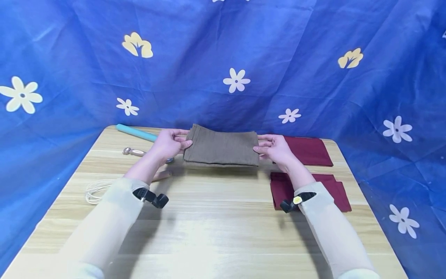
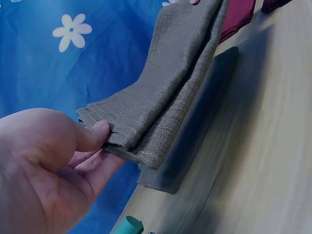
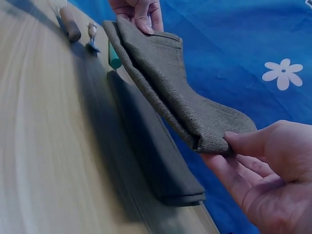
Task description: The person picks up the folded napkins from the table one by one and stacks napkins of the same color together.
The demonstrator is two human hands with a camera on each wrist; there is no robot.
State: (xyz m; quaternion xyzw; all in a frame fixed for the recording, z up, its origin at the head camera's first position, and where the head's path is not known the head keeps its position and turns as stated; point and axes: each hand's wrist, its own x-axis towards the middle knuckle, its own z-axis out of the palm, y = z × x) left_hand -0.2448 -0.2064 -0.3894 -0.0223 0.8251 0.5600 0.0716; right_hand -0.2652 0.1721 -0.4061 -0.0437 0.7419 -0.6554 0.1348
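A folded grey-brown cloth (image 1: 223,147) hangs between both hands, held above the table at its far side. My left hand (image 1: 171,143) pinches its left end, thumb on top and fingers beneath. At the opposite end my right hand (image 1: 275,149) pinches the cloth the same way. The wrist views show its layered folds and a sag in the middle. Below it, a second folded dark grey cloth (image 3: 151,146) lies on the table, mostly hidden in the head view by the raised one.
Two folded dark red cloths, one at the back (image 1: 308,151) and one nearer (image 1: 334,190), lie on the right. A teal rod (image 1: 136,132), a metal-ended tool (image 1: 134,152), a brown handle (image 1: 162,176) and a white cord (image 1: 95,190) lie left. A blue curtain (image 1: 195,58) hangs behind.
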